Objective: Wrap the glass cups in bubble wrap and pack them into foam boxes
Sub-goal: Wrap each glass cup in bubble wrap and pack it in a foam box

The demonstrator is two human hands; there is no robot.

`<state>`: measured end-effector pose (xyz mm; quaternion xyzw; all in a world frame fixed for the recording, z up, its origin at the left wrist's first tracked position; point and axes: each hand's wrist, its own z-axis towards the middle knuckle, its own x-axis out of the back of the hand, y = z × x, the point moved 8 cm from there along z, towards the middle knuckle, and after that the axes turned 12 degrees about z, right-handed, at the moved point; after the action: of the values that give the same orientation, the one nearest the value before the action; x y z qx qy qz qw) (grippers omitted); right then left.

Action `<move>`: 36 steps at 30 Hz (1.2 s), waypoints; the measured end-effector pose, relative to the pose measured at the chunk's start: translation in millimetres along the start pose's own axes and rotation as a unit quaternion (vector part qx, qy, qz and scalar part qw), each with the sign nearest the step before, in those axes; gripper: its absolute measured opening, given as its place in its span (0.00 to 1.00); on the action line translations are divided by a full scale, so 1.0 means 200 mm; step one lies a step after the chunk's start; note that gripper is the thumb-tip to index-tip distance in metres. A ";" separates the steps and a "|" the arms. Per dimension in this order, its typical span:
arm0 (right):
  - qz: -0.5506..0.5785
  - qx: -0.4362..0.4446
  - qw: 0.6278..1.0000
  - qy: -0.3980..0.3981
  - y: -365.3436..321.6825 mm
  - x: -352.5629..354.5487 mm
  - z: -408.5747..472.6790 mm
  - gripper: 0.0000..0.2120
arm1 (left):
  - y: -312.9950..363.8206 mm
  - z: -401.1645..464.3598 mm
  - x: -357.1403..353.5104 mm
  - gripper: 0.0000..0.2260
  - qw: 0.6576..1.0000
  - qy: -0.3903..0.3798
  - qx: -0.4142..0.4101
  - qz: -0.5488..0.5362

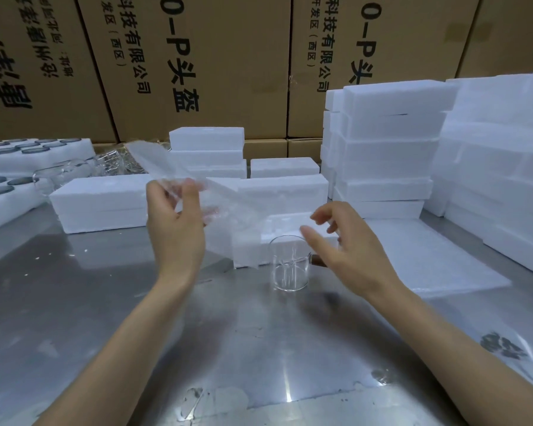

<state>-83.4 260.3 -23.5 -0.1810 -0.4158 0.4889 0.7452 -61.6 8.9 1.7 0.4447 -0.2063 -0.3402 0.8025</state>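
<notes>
Left hand (176, 229): pinched a bubble wrap sheet (179, 176), raised.
Right hand (345, 250): fingers loose, holding nothing, over glass cup (285, 262).
Cup: upright on tabletop (105, 302).

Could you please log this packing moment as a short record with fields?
surface: metal table
left hand: raised, pinching a bubble wrap sheet
right hand: open, fingers spread, above and just right of the cup, holding nothing
glass cup: upright on the table, unwrapped
nearest foam box: just behind the cup
foam box stacks: back right
cardboard cartons: behind
</notes>
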 end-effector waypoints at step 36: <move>0.343 -0.182 0.890 -0.237 0.04 -0.12 -0.04 0.11 | 0.07 -0.19 -0.27 0.07 0.894 -0.253 -0.276 0.247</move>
<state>-85.7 243.8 -44.8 -0.3233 -0.5737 0.6586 0.3642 -70.1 75.8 -6.4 0.0385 -0.4036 -0.2754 0.8716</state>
